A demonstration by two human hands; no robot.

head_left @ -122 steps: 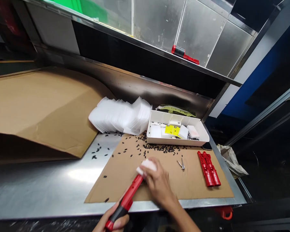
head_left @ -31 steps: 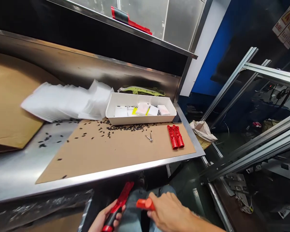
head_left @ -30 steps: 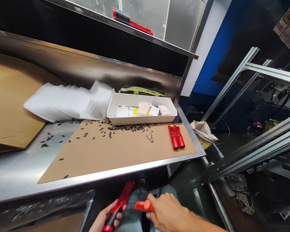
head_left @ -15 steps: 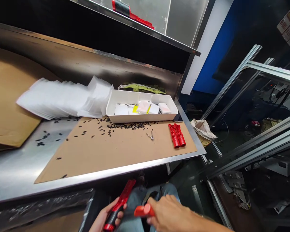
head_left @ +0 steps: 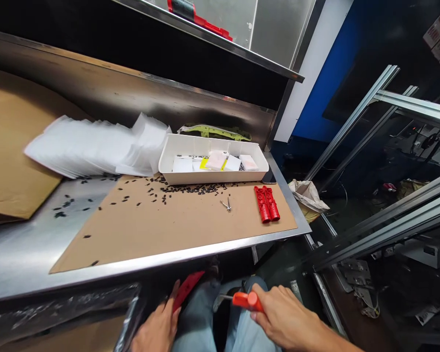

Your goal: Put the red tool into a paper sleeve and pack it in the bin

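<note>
- Right hand (head_left: 286, 320), low in the view below the front edge of the worktop (head_left: 29, 264), is curled around the orange-red handle of a small screwdriver (head_left: 246, 300); a thin metal shaft pokes out of the handle towards the left.
- Left hand (head_left: 157, 327) sits lower left over the lap, its fingers fairly straight and laid along the flat red plastic housing piece (head_left: 187, 289); whether it truly grips the piece or only rests against it cannot be told, as its lower part is hidden behind the fingers.
- Both hands and both things are below the worktop's front edge, over the person's blue-jeaned legs (head_left: 201, 322), with the screwdriver tip just beside the red piece.
- On the steel worktop lies a brown cardboard sheet (head_left: 168, 225) reaching to the front edge.
- Towards the right edge of that sheet lies a pair of red ribbed plastic parts (head_left: 266, 203), side by side and touching.
- Near them, further left, is a small metal clip (head_left: 226, 204).
- At the back stands a long white plastic tray (head_left: 212, 178) holding white and yellow packets.
- Small black bits (head_left: 190, 189) are scattered in front of the tray and off to the left.
- Left of the tray leans a fanned stack of white sheets (head_left: 91, 149).
- Behind the tray lies a yellow-green plastic part (head_left: 212, 131).
</note>
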